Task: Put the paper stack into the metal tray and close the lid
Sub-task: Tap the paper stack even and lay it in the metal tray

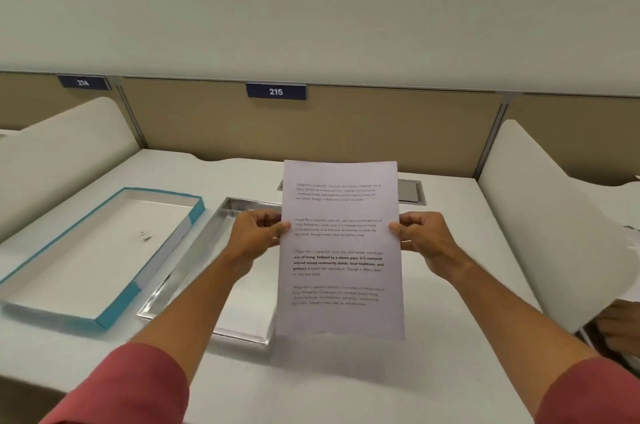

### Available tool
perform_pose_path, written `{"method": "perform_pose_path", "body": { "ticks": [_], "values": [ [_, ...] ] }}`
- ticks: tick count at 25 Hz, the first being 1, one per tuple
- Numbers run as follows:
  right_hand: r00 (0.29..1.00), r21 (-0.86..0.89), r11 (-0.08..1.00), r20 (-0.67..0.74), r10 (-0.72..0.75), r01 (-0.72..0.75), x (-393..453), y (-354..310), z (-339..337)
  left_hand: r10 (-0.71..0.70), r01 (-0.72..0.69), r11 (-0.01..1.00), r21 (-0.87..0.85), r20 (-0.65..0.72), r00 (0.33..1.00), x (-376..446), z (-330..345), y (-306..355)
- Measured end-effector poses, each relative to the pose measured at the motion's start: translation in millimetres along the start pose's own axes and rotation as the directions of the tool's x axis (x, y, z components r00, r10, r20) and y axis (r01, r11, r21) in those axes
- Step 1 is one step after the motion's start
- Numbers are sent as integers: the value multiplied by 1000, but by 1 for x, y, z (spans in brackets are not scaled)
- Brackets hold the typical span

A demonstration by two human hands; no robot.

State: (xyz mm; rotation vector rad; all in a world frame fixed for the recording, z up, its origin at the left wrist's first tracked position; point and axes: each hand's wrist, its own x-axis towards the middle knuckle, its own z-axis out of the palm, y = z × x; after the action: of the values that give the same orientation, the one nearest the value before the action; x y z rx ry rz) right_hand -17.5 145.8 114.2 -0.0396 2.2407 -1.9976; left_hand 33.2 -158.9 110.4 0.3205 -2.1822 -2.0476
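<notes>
I hold a white paper stack [341, 250] with printed text upright above the desk, its lower edge off the surface. My left hand [258, 238] grips its left edge and my right hand [420, 236] grips its right edge. A shiny metal tray [194, 271] lies flat on the desk behind and left of the paper, partly hidden by my left arm and the stack. To the tray's left lies the lid [104, 250], white inside with a teal rim, resting upside down.
The white desk [433, 337] is bounded by curved white dividers on the left [62, 146] and right [540, 216]. A tan partition with a "215" label [276, 91] stands behind. A grey cable hatch [410, 191] sits behind the paper. Another person's hand [620, 323] shows at far right.
</notes>
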Motion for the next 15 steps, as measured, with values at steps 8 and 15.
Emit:
{"method": "perform_pose_path", "body": {
  "ticks": [8, 15],
  "values": [
    [978, 48, 981, -75, 193, -190, -18, 2, 134, -178, 178, 984, 30, -13, 984, 5, -126, -11],
    [944, 46, 954, -133, 301, -298, -15, 6, 200, -269, 272, 960, 61, -59, 961, 25, -176, -25]
  ]
}}
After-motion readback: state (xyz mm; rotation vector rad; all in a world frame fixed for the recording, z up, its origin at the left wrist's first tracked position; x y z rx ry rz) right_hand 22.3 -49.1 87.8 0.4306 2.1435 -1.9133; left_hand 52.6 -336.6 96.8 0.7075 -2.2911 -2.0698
